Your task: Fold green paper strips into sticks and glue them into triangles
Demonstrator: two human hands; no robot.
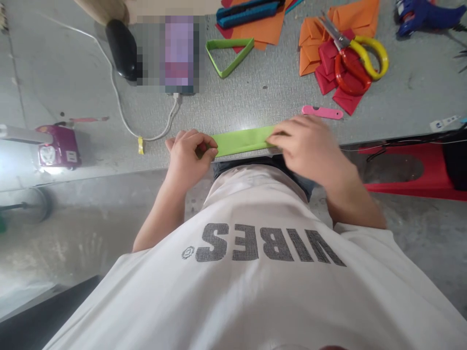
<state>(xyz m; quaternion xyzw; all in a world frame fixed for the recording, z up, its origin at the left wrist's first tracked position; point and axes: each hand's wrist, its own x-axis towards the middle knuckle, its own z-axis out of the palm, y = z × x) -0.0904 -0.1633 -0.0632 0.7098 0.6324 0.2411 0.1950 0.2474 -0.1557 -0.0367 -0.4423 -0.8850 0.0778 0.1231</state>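
Observation:
A flat lime-green paper strip point(242, 139) lies along the table's front edge, stretched between both hands. My left hand point(191, 155) pinches its left end between thumb and fingers. At the strip's right end, my right hand point(304, 146) has its fingertips closed on the paper, slightly blurred. Beyond the strip stands a green triangular paper ring point(229, 57). A pink folding cutter point(322, 112) rests just past my right hand. Scissors with red and yellow handles point(355, 63) lie on folded red pieces point(324, 80) and orange pieces point(310, 46) at the back right.
A phone point(179, 53) with a white cable point(116, 92) lies at the back left, near a black rounded object point(122, 48). A blue cutter point(248, 13) is at the back. A purple device point(60, 146) stands left, a blue glue gun point(426, 17) far right. A red stool point(412, 187) stands below.

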